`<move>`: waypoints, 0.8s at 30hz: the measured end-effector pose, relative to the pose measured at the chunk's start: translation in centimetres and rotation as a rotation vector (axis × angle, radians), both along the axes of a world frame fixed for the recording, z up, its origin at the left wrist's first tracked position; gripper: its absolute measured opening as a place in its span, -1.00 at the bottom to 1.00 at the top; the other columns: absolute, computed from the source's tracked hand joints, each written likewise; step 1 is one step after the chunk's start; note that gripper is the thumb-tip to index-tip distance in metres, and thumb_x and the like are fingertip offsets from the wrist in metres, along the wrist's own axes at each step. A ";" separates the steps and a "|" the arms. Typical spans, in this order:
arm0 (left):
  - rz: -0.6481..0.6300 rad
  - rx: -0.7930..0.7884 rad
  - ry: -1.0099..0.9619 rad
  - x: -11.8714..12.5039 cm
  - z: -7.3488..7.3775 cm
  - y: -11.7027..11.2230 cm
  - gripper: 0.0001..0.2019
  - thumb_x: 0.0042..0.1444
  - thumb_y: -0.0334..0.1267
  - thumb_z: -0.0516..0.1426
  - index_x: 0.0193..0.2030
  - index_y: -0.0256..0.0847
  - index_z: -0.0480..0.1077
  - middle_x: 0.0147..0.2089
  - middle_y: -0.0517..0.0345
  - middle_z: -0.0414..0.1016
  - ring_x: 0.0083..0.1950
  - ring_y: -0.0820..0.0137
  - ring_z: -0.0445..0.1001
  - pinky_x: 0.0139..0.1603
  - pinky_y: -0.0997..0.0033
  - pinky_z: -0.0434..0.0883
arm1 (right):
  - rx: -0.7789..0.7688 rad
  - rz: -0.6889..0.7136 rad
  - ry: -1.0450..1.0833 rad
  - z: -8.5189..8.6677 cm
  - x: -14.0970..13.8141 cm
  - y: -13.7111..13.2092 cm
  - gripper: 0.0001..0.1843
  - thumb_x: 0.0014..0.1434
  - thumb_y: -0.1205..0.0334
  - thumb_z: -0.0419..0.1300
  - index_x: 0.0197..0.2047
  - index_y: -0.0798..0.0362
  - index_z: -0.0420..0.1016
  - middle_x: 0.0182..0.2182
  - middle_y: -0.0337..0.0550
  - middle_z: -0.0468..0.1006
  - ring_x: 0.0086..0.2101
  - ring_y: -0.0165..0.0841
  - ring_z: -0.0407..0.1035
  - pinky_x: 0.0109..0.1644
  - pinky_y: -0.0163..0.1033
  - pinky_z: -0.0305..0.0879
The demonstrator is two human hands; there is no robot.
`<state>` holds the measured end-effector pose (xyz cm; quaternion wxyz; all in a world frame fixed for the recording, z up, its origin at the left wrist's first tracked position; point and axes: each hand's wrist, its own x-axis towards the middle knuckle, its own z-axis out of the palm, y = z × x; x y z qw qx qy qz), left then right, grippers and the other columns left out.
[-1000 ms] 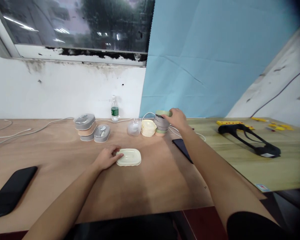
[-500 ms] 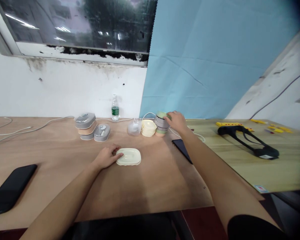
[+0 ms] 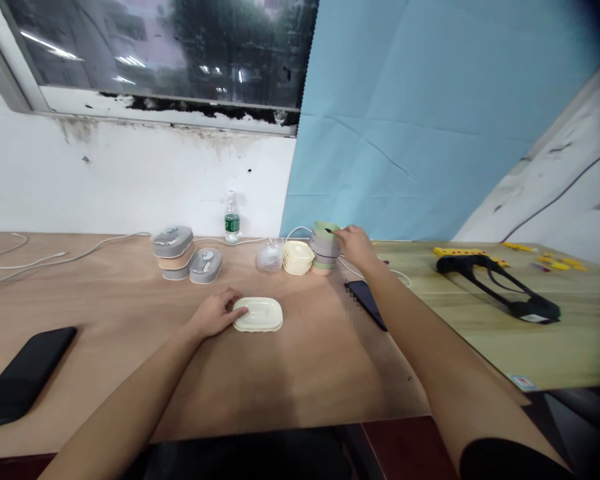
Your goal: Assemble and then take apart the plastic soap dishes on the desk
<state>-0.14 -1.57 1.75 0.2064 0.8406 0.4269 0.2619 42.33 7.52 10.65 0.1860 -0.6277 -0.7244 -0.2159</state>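
Note:
On the table in front of me lies a cream rectangular plastic container with what looks like a clear lid. My left hand grips its left end, thumb on the top edge and the other fingers curled behind. Further back, my right hand reaches to a stack of round bowls in green, grey and peach. Its fingers close on the rim of the top green bowl, at the right side. Left of that stack stand cream square bowls nested together, and clear plastic containers.
Grey and peach lidded boxes are piled at the back left, beside a single grey box. A water bottle stands by the wall. Phones lie left and right. A black strap-like frame rests on the right-hand table.
My right hand has shifted slightly right at the bowl stack, so more of the green bowl shows. My left hand and the cream container stay in place. The view has moved a little.

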 end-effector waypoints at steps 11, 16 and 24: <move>-0.159 0.060 0.061 0.0 -0.4 0.0 -0.12 -0.26 0.19 0.31 0.23 -0.09 0.25 0.21 -0.06 0.34 0.21 -0.01 0.30 0.21 0.01 0.21 | 0.264 0.147 0.216 -0.1 -5.9 -3.7 -0.63 0.25 0.17 -0.03 0.01 0.07 0.47 -0.08 0.07 0.42 -0.03 -0.11 0.26 0.08 0.01 0.17; -0.038 0.079 0.001 0.2 -0.1 -0.1 -0.24 -0.10 0.16 0.24 0.23 -0.12 0.25 0.21 -0.07 0.36 0.20 0.01 0.32 0.20 0.02 0.23 | 0.212 0.501 0.364 -4.3 -12.1 -6.9 -0.70 0.24 0.12 0.03 -0.02 -0.05 0.47 -0.13 -0.03 0.48 -0.07 -0.17 0.34 0.05 -0.02 0.28; 0.235 -0.025 -0.241 -0.9 -0.1 0.6 -0.45 0.15 0.12 0.02 0.14 -0.24 0.31 0.04 -0.08 0.48 -0.06 0.16 0.47 -0.02 0.16 0.36 | -0.036 0.843 0.289 -8.4 -16.3 -9.4 -0.53 0.21 -0.07 0.09 0.11 -0.05 0.36 -0.03 0.00 0.47 -0.05 -0.19 0.37 0.02 -0.07 0.35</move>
